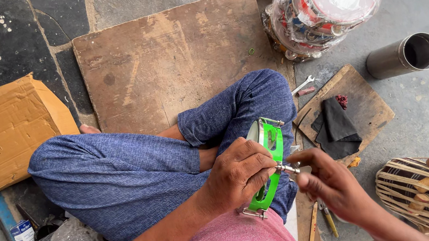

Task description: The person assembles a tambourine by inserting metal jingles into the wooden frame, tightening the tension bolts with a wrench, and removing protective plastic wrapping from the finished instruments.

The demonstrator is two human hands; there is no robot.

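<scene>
Hands fit bolt to green tambourine (270, 154).
Left hand (238, 173) clamps rim steady on knee; right hand (327, 183) fingers pinch bolt (287, 168) at rim.

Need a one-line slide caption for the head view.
Seated cross-legged, a person steadies a green tambourine frame with the left hand while the right hand works a small metal fitting at its rim.

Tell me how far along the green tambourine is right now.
Looks done: the green tambourine frame already carries metal hooks at its top and bottom edges. In hand: the left hand grips the frame while the right hand holds a small metal fitting against its rim. Left: that fitting isn't visibly seated; how many remain can't be told.
</scene>
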